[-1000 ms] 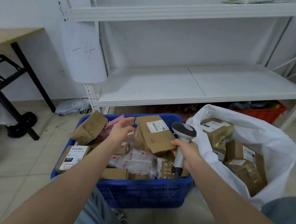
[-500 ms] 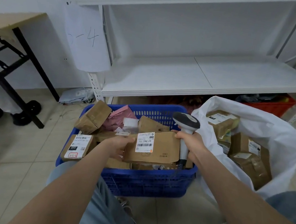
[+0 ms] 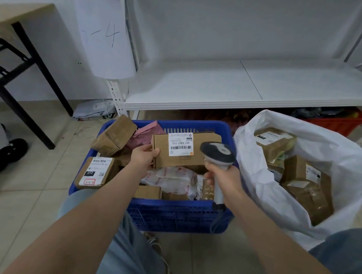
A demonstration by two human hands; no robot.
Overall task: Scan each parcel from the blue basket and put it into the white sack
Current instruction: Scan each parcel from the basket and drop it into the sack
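How the parcel (image 3: pixel 180 154) looks: flat brown box, white sticker with black bars on top.
Parcel place: held up over the back of the blue basket (image 3: pixel 176 216).
Left hand (image 3: pixel 143 158): thumb and fingers pinch the parcel's left end.
Right hand (image 3: pixel 222 179): curled round the scanner (image 3: pixel 218 153) handle, over the basket's right side.
Scanner head: by the parcel's right end, maybe touching.
White sack (image 3: pixel 281 203): right of the basket, open.

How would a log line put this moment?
step: scan | left hand: holds cardboard parcel, label up, over blue basket | right hand: grips scanner beside label | white sack: holds parcels
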